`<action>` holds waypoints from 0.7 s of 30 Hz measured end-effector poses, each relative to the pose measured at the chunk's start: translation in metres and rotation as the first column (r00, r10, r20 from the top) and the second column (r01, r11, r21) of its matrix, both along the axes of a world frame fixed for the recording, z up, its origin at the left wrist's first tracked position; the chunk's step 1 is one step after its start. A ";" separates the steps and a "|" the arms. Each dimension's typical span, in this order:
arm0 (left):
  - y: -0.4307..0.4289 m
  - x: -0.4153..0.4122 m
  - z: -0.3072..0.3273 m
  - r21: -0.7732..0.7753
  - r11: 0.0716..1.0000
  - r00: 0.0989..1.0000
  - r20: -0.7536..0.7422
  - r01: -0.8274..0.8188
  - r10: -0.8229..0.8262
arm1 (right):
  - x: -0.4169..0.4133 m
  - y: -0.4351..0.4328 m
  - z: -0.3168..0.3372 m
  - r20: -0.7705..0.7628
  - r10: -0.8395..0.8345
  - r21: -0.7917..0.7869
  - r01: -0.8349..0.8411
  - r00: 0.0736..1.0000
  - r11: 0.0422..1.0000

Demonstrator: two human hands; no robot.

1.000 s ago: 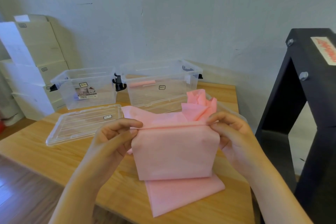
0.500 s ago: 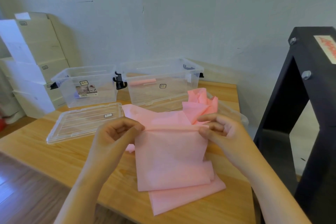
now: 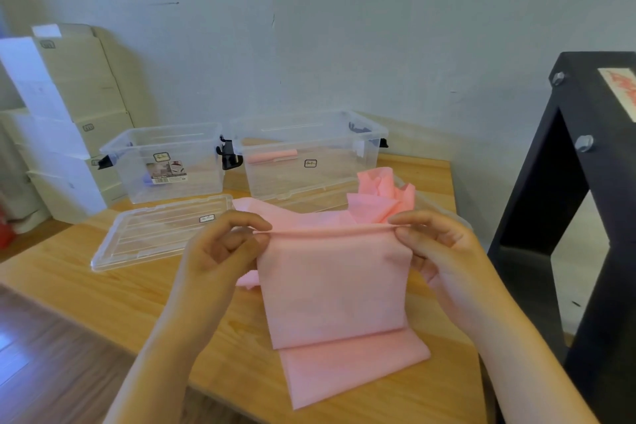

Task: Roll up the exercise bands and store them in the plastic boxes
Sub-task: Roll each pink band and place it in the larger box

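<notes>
Wooden table (image 3: 103, 296), pink band (image 3: 334, 286) between hands (image 3: 220, 251) (image 3: 444, 251)

Bare wooden table (image 3: 86, 303) is open at near left, up to the flat clear lid (image 3: 158, 234). The pink exercise band (image 3: 334, 286) covers the middle. Two plastic boxes (image 3: 327, 179) (both open-topped) wall the back; a black frame (image 3: 585, 107) hems the right.

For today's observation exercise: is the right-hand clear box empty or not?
Not empty. A rolled pink band lies inside the right-hand box, seen through its clear wall.
</notes>
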State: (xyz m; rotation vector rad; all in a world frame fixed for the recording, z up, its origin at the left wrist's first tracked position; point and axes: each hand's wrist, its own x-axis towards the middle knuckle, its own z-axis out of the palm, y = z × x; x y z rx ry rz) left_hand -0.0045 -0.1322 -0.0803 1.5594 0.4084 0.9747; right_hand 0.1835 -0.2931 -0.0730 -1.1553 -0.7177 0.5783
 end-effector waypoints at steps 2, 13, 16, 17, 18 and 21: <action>0.001 -0.001 -0.001 -0.108 0.993 0.997 0.064 0.055 -0.048 | 0.000 -0.001 0.001 -0.040 0.030 0.010 -0.030 0.999 1.000; 0.003 -0.001 -0.002 -0.061 0.998 0.999 0.046 -0.024 0.027 | 0.005 -0.003 -0.001 0.006 0.030 -0.082 -0.029 1.000 0.996; 0.000 0.001 -0.001 0.040 0.994 0.994 -0.023 -0.101 0.102 | 0.003 -0.001 -0.001 0.133 -0.047 -0.142 0.066 0.990 0.988; -0.001 0.002 -0.001 0.069 0.990 0.991 -0.044 -0.125 0.128 | 0.002 0.000 -0.001 0.158 -0.065 -0.149 0.089 0.985 0.985; -0.001 0.003 -0.001 0.088 0.985 0.986 -0.061 -0.149 0.155 | 0.002 0.000 -0.001 0.174 -0.077 -0.154 0.105 0.982 0.982; 0.000 0.004 -0.001 0.097 0.983 0.983 -0.080 -0.155 0.163 | 0.003 0.000 -0.001 0.206 -0.091 -0.153 0.124 0.974 0.980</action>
